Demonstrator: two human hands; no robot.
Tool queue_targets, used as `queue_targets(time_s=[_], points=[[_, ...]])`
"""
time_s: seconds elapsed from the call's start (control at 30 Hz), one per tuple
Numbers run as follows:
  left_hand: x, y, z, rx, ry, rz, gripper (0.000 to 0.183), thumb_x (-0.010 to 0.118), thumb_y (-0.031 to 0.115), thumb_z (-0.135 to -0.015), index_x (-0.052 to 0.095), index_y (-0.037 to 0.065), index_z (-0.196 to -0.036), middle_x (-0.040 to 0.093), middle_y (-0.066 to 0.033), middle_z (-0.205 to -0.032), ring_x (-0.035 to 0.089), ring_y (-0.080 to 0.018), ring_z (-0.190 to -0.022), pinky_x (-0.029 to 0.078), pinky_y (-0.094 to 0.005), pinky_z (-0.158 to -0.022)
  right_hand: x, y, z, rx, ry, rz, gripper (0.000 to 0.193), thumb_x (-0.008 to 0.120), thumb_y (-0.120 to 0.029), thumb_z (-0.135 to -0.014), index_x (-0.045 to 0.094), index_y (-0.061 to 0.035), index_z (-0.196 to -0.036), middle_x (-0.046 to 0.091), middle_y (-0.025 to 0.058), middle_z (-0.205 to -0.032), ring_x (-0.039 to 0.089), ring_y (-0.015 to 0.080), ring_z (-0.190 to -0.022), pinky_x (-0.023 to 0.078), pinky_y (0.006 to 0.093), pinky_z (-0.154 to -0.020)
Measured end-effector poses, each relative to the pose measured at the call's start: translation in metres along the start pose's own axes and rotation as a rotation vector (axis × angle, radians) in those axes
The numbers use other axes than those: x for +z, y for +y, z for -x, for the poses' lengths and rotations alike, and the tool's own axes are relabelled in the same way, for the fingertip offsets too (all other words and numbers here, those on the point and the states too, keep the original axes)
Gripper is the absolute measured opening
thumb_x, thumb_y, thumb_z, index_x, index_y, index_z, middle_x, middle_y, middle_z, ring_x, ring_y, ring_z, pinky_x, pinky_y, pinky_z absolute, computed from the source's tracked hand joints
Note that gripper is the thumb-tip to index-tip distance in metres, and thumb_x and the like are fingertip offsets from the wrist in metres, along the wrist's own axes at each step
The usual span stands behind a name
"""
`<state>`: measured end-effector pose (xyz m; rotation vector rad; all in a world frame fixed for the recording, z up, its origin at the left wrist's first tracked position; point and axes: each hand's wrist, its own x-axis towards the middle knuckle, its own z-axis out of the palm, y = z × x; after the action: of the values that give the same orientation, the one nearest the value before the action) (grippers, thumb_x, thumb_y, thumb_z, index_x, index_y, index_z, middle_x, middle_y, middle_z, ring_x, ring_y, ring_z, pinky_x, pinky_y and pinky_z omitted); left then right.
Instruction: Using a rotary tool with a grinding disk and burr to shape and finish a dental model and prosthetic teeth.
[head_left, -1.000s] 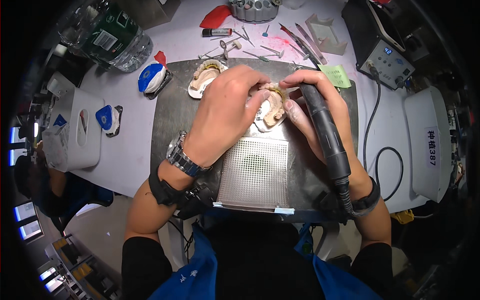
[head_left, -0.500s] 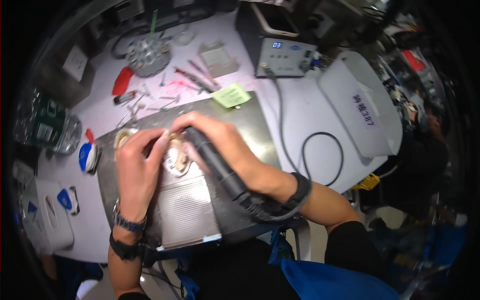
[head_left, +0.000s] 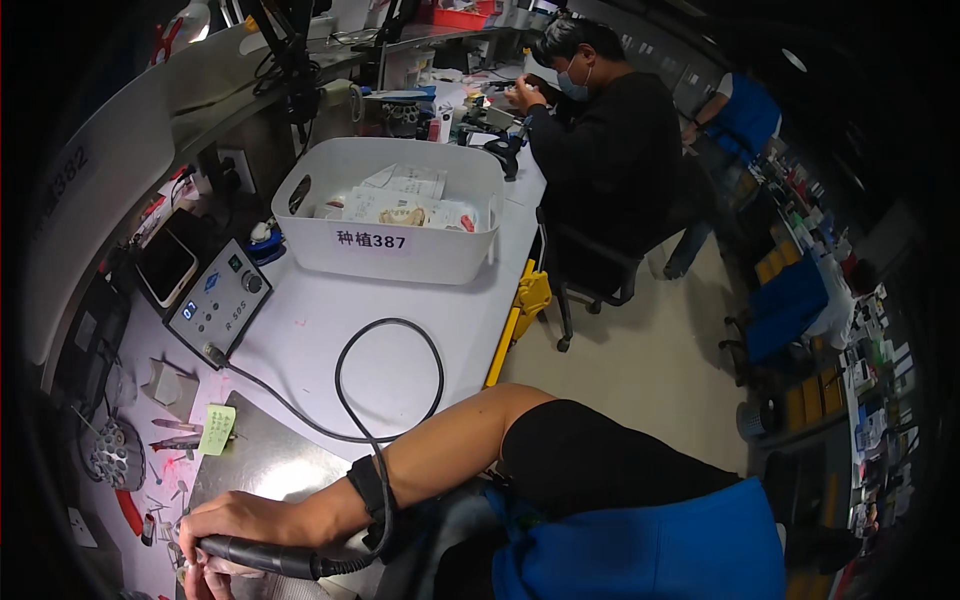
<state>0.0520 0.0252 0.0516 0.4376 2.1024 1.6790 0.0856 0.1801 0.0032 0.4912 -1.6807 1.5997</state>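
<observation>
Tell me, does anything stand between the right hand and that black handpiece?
Nothing visible does: the right hand holds the black handpiece directly. The cable crosses the forearm, behind the hand.

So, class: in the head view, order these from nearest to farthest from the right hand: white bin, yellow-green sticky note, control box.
From the right hand:
1. Yellow-green sticky note: above it, at the metal sheet's corner.
2. Control box: higher up, picture left.
3. White bin: farthest, right of the box.
</observation>
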Motion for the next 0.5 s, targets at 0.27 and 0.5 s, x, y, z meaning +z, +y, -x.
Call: queue_targets(time_s=[0.27,0.5], points=[[-0.015,-0.036,-0.008,0.061,0.133,0.585,0.02,0.053,0.004,-0.088,0.052,-0.001,-0.108,0.059,-0.01,-0.099,0.059,-0.0146,-0.087,0.046,-0.0226,-0.073,0.012,-0.015,-0.004,0.141,0.044,0.212,0.029,0.067,-0.015,-0.075,0.059,-0.0063,-0.101,0.055,0.0094,-0.084,0.056,0.0201,-0.071,0.046,0.0263,-0.063],[-0.027,-0.035,-0.011,0.056,-0.204,0.724,0.036,0.059,-0.004,-0.081,0.048,-0.005,-0.116,0.058,-0.0134,-0.104,0.06,-0.0192,-0.095,0.049,-0.0279,-0.085,0.015,-0.022,-0.007,-0.115,-0.082,0.305,0.022,0.066,-0.004,-0.074,0.063,-0.0002,-0.096,0.06,0.0117,-0.085,0.061,0.0188,-0.077,0.052,0.0268,-0.068]])
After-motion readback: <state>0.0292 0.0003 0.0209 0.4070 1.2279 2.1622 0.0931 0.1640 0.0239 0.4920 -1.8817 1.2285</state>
